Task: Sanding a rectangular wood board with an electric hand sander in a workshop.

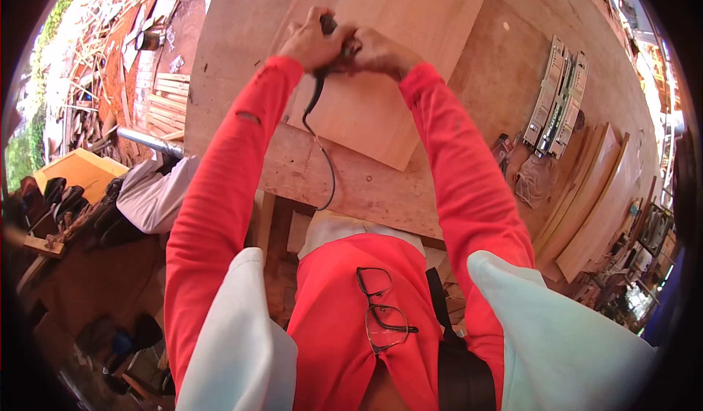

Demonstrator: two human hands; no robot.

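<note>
A dark corded power tool [328, 24] is held between my two hands over a flat wooden board [395, 114]. My left hand [310, 46] is closed round its left side. My right hand [379, 52] grips it from the right, fingers bent. Most of the tool is hidden by the hands, so its exact kind and its underside do not show. From its near end a black cord [315, 100] runs down across the board and over the table's near edge. Under the board lies a larger wooden worktable [359, 182].
Two long silver metal pieces [556, 96] lie side by side on the table's right part. Near them sits a crumpled clear plastic bag [536, 180]. Long wooden planks [586, 199] rest at the right. Scrap wood [102, 38] litters the ground at far left, beyond a white cloth [156, 195].
</note>
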